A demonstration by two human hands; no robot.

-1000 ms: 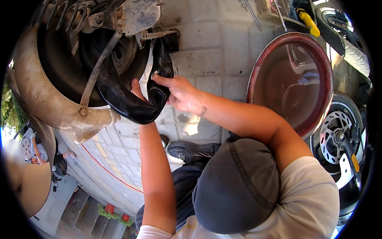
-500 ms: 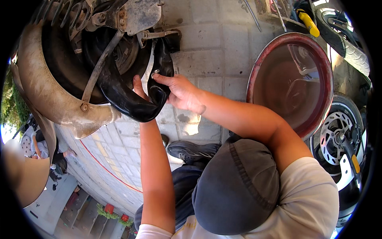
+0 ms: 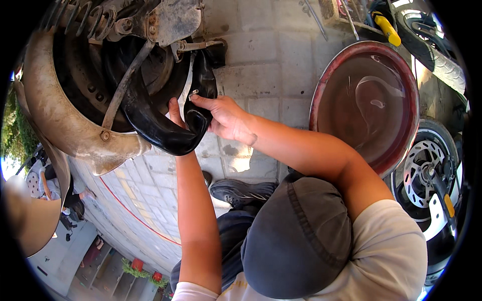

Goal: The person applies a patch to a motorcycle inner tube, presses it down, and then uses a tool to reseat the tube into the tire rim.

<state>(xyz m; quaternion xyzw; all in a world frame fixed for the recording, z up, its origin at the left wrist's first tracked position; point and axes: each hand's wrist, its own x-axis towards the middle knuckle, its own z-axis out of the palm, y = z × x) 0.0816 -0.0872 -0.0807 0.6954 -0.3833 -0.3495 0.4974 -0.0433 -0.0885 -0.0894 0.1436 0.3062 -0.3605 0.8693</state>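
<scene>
A black rubber inner tube (image 3: 164, 134) hangs folded out of the wheel (image 3: 80, 75) beneath a dirty mudguard (image 3: 45, 85). My right hand (image 3: 227, 118) grips the tube's right fold, thumb at the small metal valve stem (image 3: 195, 93). My left hand (image 3: 175, 112) holds it from behind, its thumb showing in the gap while the other fingers are hidden. Above are a rusty metal bracket (image 3: 173, 22) and a coil spring (image 3: 93, 20).
A red-rimmed basin of murky water (image 3: 359, 115) stands right, beside another wheel with a brake disc (image 3: 422, 173). Metal tools (image 3: 315, 17) and a yellow-handled tool (image 3: 386, 27) lie at upper right. A red hose (image 3: 135, 213) crosses the paving. Another person (image 3: 45, 183) is at far left.
Both hands keep their hold on the tube, with only slight shifts. The tube's lower fold has risen a little since a second ago, and the reflections on the basin's water have changed shape.
</scene>
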